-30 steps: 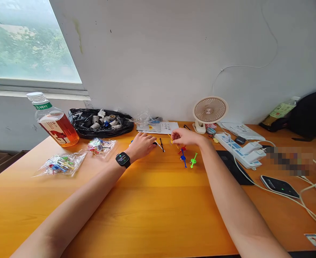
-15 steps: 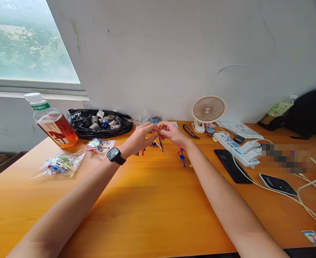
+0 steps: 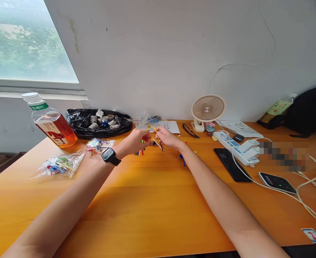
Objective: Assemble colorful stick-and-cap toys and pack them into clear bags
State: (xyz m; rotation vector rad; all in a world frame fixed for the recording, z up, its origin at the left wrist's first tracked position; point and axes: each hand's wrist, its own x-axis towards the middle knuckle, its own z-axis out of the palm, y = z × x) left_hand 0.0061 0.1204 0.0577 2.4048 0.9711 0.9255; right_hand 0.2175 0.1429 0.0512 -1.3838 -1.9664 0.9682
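Observation:
My right hand [image 3: 169,137] pinches a small yellow plastic piece [image 3: 154,129] that sticks out to the left past its fingertips. My left hand [image 3: 138,140], with a black smartwatch [image 3: 111,156] on the wrist, is just left of it, fingers curled together. What lies between the left fingertips, if anything, is too small to make out. Under the hands, a white and black plastic piece [image 3: 158,145] rests on the table. Small colourful pieces [image 3: 140,152] show below my left hand. A blue plastic piece [image 3: 183,161] is partly hidden by my right forearm.
Bagged plastic parts [image 3: 61,165], a tea bottle [image 3: 56,129] and a black bag [image 3: 77,125] of grey tube pieces are on the left. A small fan [image 3: 208,108], power strip [image 3: 234,147], cables and a black flat pad [image 3: 229,165] are on the right of the wooden table [image 3: 147,215].
My hands have drawn apart and my left hand has moved left. The yellow piece stays in my right hand and now points left. More of the white paper behind shows.

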